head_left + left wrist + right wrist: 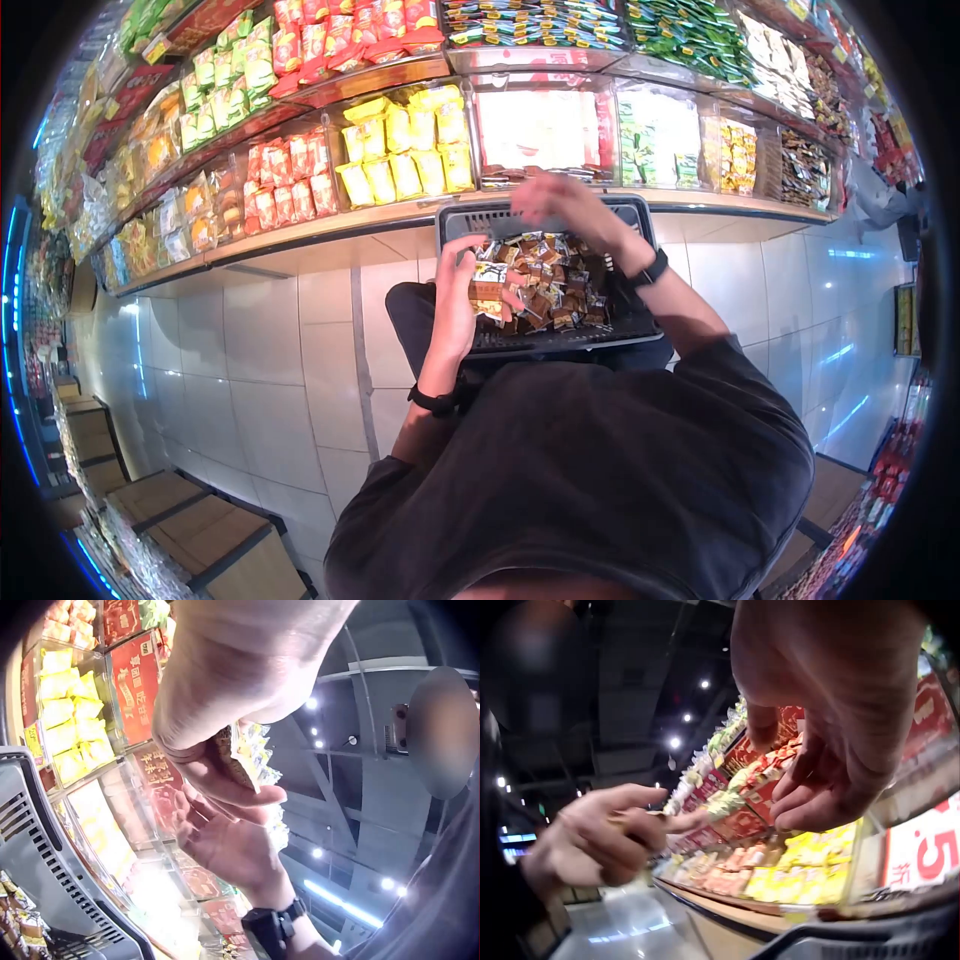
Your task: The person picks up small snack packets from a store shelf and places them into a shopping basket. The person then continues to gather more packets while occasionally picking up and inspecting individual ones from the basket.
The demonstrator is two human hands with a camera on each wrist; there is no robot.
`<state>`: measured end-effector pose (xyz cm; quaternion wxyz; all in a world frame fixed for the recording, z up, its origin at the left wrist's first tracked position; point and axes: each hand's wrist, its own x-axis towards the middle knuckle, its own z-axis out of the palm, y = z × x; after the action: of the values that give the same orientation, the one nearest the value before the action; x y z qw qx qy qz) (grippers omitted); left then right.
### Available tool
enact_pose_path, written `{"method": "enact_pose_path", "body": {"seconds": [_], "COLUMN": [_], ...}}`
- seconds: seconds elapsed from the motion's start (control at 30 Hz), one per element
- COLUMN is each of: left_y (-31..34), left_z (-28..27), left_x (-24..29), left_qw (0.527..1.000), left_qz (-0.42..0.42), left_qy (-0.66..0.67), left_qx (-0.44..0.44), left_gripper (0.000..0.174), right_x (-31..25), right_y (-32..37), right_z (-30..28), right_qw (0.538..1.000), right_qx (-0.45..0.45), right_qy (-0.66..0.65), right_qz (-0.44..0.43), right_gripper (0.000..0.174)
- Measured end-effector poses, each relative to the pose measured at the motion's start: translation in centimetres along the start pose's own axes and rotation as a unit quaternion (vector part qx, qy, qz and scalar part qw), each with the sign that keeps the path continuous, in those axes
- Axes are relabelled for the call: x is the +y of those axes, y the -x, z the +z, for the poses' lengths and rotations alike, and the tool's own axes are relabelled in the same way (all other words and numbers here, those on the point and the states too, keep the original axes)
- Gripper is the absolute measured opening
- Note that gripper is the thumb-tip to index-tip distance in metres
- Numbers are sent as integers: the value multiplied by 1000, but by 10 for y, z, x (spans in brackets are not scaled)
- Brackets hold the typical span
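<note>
My left hand (457, 305) grips several small snack packets (488, 287) with brown, white and yellow wrappers over the left side of a basket. In the left wrist view, the thumb and fingers close round a brown and pale packet (238, 761). My right hand (560, 198), blurred, is over the basket's far side by the shelf. Its fingers (806, 802) hang loosely bent with nothing between them in the right wrist view. Below both hands, the dark plastic basket (648, 213) holds a heap of brown-wrapped snacks (550, 280).
A shelf edge (380, 222) runs just beyond the basket. Bins behind it hold yellow packets (405, 150), red-and-white packets (290, 180) and a bright sign (540, 130). Tiled floor (270, 350) spreads to the left, with wooden boxes (200, 530) at lower left.
</note>
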<state>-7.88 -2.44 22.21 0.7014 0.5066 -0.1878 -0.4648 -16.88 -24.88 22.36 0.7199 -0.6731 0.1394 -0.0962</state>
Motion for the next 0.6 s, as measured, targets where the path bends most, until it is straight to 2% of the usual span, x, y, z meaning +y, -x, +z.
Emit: {"method": "enact_pose_path", "body": {"seconds": [0.07, 0.13, 0.2, 0.27, 0.3, 0.37, 0.43, 0.5, 0.57, 0.6], "left_y": [1, -1, -2, 0, 2, 5, 9, 13, 13, 15], "left_z": [8, 17, 24, 32, 35, 37, 42, 41, 35, 35], "left_x": [3, 0, -1, 2, 3, 7, 13, 11, 4, 3], "left_qw": [999, 997, 993, 992, 991, 988, 989, 989, 985, 985], "left_qz": [-11, -15, -2, -4, -4, 1, -3, -7, 41, 41], "left_qy": [4, -11, 12, 6, -2, -9, -11, -13, -103, -103], "left_qx": [-52, -72, -116, -124, -134, -151, -148, -144, -133, -134], "left_gripper": [44, 49, 47, 47, 48, 45, 41, 39, 40, 40], "right_x": [-9, -18, -15, -8, -11, -18, -18, -16, -19, -21], "right_y": [40, 67, 82, 88, 91, 98, 101, 103, 104, 105], "right_z": [24, 43, 53, 52, 52, 52, 52, 52, 50, 49], "right_qw": [996, 994, 997, 998, 995, 993, 989, 986, 983, 980], "right_qx": [-36, -55, -15, 43, 72, 71, 67, 135, 150, 163], "right_qy": [-14, 14, -34, -21, -51, -87, -123, -100, -109, -117], "right_qz": [78, 90, 72, 33, 40, 39, 39, 11, 3, -3], "right_gripper": [25, 21, 17, 17, 16, 13, 10, 14, 14, 14]}}
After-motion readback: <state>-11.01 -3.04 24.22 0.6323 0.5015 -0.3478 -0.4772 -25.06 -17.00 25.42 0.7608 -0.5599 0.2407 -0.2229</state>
